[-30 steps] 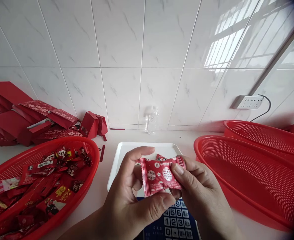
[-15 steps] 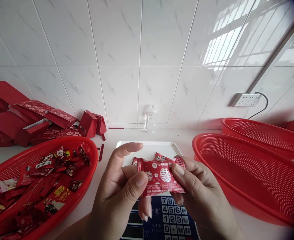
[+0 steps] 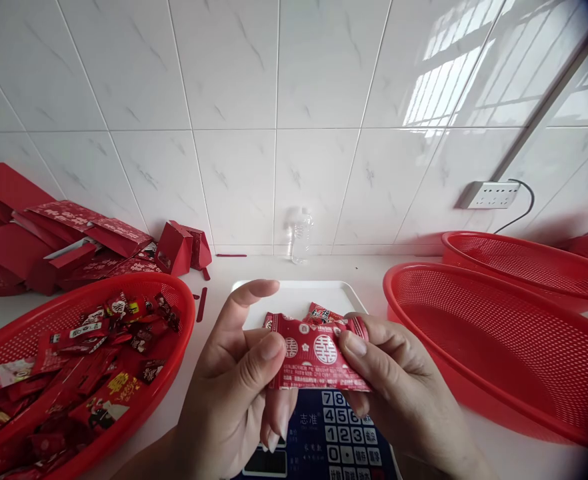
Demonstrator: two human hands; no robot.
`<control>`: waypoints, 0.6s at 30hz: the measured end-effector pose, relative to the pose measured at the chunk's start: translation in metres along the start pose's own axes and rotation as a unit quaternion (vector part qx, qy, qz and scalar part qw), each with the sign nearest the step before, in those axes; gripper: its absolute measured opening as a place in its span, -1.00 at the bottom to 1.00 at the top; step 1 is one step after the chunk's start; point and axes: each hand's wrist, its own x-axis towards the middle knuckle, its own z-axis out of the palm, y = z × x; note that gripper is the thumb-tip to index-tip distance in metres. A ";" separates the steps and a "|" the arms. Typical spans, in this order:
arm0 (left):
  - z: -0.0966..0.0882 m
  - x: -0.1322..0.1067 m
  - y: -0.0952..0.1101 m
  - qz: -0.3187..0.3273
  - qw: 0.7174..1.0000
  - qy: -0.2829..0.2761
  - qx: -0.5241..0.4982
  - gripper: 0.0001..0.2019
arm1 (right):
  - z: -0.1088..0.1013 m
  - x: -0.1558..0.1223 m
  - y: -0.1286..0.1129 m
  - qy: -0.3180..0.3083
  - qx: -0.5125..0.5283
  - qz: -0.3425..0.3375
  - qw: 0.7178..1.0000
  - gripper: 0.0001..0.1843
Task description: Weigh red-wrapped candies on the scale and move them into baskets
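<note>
Both my hands pinch one small red packet with white double-happiness marks, held above a scale. My left hand grips its left end between thumb and fingers, with the index finger raised. On the packet's right end sits my right hand, thumb on top. Behind the packet, two more red wrapped sweets lie on the scale's white tray. The scale's blue keypad shows below my fingers.
A red mesh basket at the left holds several red wrapped sweets. Two red mesh baskets stand at the right. Folded red paper boxes pile at the far left. A clear bottle and a wall socket are by the tiled wall.
My left thumb has shifted from the packet's lower edge up onto its left end, and my left index finger has lifted off. The packet has flattened and tipped its printed back towards me.
</note>
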 end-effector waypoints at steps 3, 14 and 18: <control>0.001 0.002 0.000 -0.007 1.000 0.005 -0.010 -0.77 | 0.000 0.000 0.000 0.002 -0.011 -0.005 1.000 -0.52; 0.002 0.002 0.000 -0.011 1.000 -0.007 -0.023 -0.77 | 0.000 0.001 -0.002 -0.009 -0.009 -0.006 1.000 -0.52; 0.004 0.000 0.001 -0.031 0.999 0.015 -0.016 -0.77 | -0.001 0.001 -0.003 -0.011 -0.008 -0.011 1.000 -0.53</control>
